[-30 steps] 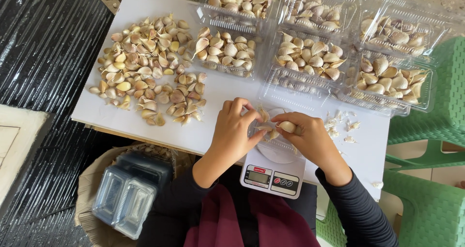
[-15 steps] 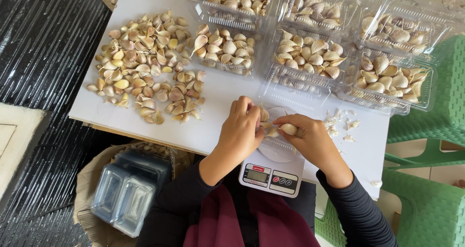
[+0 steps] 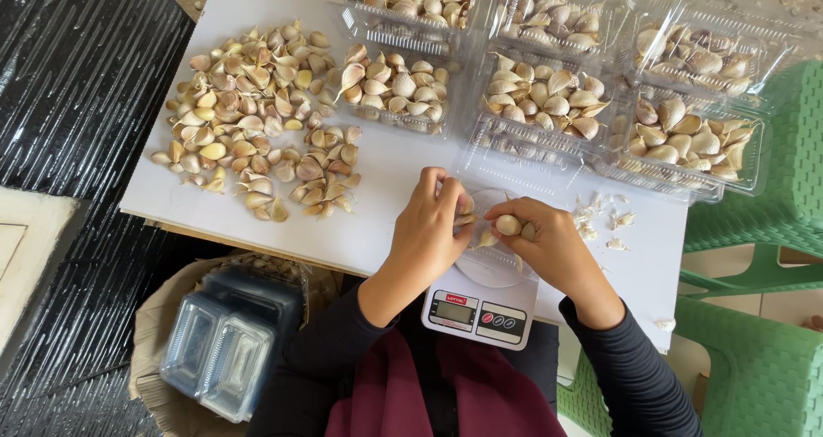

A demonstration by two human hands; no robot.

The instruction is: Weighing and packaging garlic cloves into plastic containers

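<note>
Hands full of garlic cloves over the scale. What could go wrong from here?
1. Both hands, left hand and right hand, hold cloves over the clear tray on the digital scale; one may slip off onto the white table.
2. The scale overhangs the table edge, so a nudge could tip it.
3. Skin scraps lie close by and might get mixed in.

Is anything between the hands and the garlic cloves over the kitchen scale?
Nothing visible does. The right hand already pinches a garlic clove, and the left hand touches cloves directly above the kitchen scale.
</note>
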